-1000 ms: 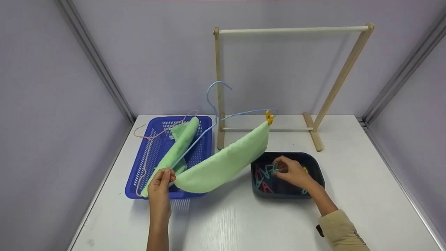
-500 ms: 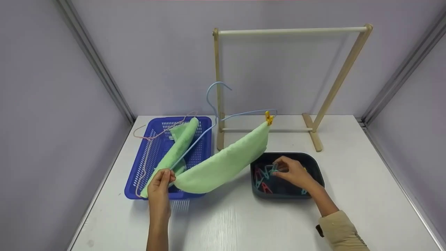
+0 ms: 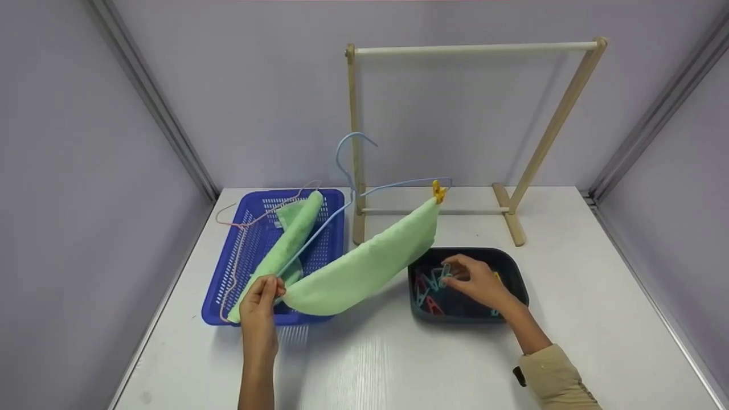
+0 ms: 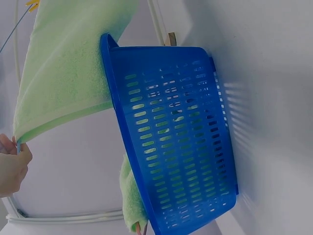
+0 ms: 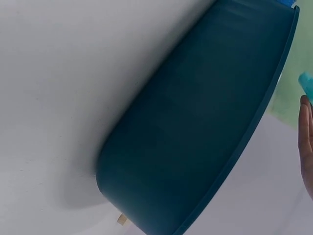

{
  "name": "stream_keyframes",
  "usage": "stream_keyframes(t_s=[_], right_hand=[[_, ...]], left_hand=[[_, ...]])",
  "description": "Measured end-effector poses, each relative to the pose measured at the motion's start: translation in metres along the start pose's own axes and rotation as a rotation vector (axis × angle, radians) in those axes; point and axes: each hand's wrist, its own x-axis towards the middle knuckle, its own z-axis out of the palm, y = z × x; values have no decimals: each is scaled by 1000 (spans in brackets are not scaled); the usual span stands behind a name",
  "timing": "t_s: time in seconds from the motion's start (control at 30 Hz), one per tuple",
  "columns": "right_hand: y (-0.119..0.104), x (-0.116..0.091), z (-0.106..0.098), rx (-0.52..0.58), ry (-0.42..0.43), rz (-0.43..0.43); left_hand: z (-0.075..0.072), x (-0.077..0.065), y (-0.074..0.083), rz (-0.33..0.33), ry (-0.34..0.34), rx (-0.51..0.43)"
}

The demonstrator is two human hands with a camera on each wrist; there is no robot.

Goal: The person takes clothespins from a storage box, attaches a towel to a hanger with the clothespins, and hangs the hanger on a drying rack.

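My left hand (image 3: 261, 296) pinches the lower left corner of a blue wire hanger (image 3: 327, 222) together with a corner of a light green towel (image 3: 364, 273). The towel's other end is clipped to the hanger's right arm by a yellow clothespin (image 3: 438, 192). Over the dark bin, my right hand (image 3: 477, 280) holds a teal clothespin (image 3: 445, 275) between thumb and fingers. In the right wrist view only the edge of that hand and a bit of the teal clothespin (image 5: 306, 84) show. The left wrist view shows the towel (image 4: 68, 73) stretched taut from my fingertips.
A blue perforated basket (image 3: 216, 296) on the left holds a rolled green towel (image 3: 290, 239) and a pink hanger (image 3: 236, 267). Several red and teal clothespins lie in the dark bin (image 3: 455, 320). Behind stands a wooden rack (image 3: 478, 50) with a white top bar.
The teal clothespin has turned slightly more upright in my right fingers. My left hand, the hanger and the towel stay nearly still; the whole view has shifted slightly.
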Motion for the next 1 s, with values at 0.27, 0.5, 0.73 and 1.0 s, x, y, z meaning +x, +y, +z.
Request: stream_keyframes(t_s=[0.27, 0.5, 0.73, 1.0], right_hand=[[-18, -1, -2, 6, 0, -6], [-4, 2, 2, 5, 16, -55], [9, 5, 4, 0, 18, -88], [2, 5, 6, 19, -2, -78]], left_hand=[[0, -1, -1, 17, -11, -17], [1, -2, -2, 36, -22, -33], [1, -1, -1, 49, -31, -31], [1, -2, -1, 34, -19, -27]])
